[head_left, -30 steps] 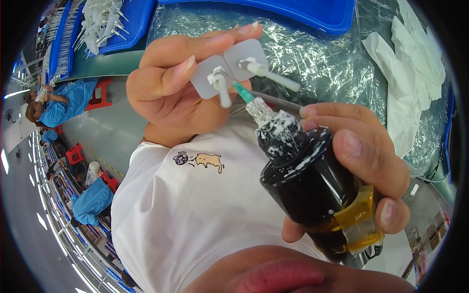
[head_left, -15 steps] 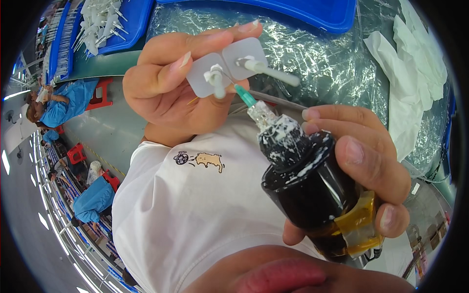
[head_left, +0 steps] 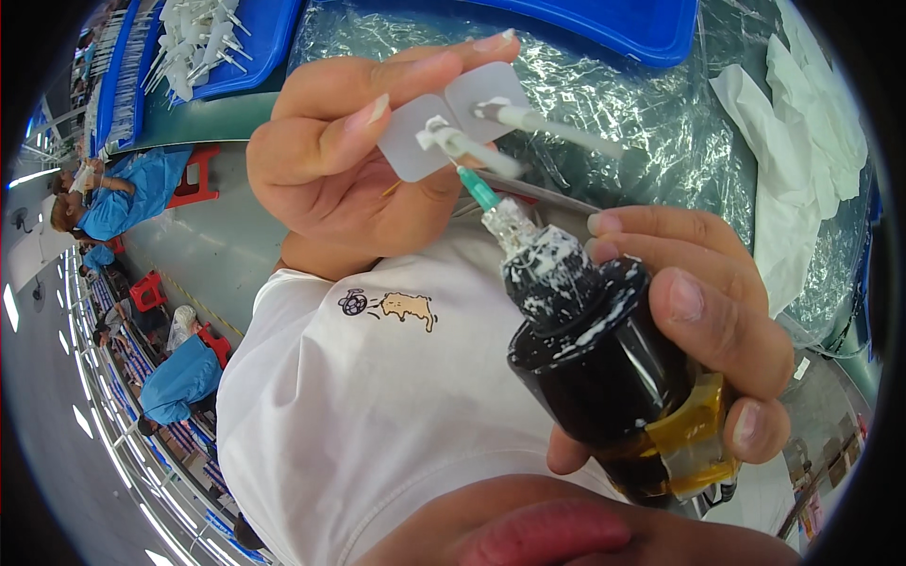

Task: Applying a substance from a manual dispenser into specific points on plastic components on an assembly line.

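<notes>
My left hand pinches two translucent white plastic squares side by side, a nearer square and a farther square. A white stem rises from each, slightly blurred by motion. My right hand is wrapped round a black dispenser, its neck smeared with white paste and amber tape near its lower end. The dispenser's green needle tip points up and left, close to the base of the nearer stem. Whether the needle touches the square I cannot tell.
Clear plastic film covers the green table. A blue tray at the far left bears several white stemmed parts; another blue tray stands at the back. Crumpled white tissue lies at right. People in blue sit farther left.
My left hand has shifted slightly right and up and tilted the squares, so their stems swing rightward. The dispenser in my right hand has barely moved.
</notes>
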{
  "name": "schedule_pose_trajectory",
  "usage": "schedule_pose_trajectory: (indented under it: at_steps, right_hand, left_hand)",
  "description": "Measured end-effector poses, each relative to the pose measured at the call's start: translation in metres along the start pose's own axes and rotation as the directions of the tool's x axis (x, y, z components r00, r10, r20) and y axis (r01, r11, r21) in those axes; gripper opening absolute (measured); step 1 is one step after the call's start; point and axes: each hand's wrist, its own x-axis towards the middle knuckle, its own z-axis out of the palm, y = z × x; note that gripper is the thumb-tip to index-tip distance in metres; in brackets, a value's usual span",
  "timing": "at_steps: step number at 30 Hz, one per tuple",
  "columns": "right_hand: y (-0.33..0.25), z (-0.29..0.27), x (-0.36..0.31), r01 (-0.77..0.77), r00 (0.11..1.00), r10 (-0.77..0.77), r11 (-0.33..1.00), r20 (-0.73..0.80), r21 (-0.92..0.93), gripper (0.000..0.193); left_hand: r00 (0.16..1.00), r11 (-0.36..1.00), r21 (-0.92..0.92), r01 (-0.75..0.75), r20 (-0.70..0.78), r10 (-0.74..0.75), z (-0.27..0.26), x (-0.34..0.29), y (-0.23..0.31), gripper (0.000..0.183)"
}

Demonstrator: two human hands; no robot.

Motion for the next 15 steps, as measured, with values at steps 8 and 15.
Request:
schedule_pose_trajectory:
  at_steps: [8, 15]
  right_hand:
    - [0.0009, 0.0003, -0.0015, 0.019, 1.0, -0.019, 1.0, 0.002, -0.012, 0.097]
    - [-0.0026, 0.0008, -0.0014, 0.018, 1.0, -0.018, 0.999, -0.005, -0.031, 0.097]
  left_hand:
    - [0.998, 0.998, -0.035, 0.057, 0.009, -0.057, -0.0004, 0.0005, 0.006, 0.017]
    - [0.999, 0.998, 0.045, 0.037, -0.04, -0.035, 0.0027, 0.0033, 0.0059, 0.026]
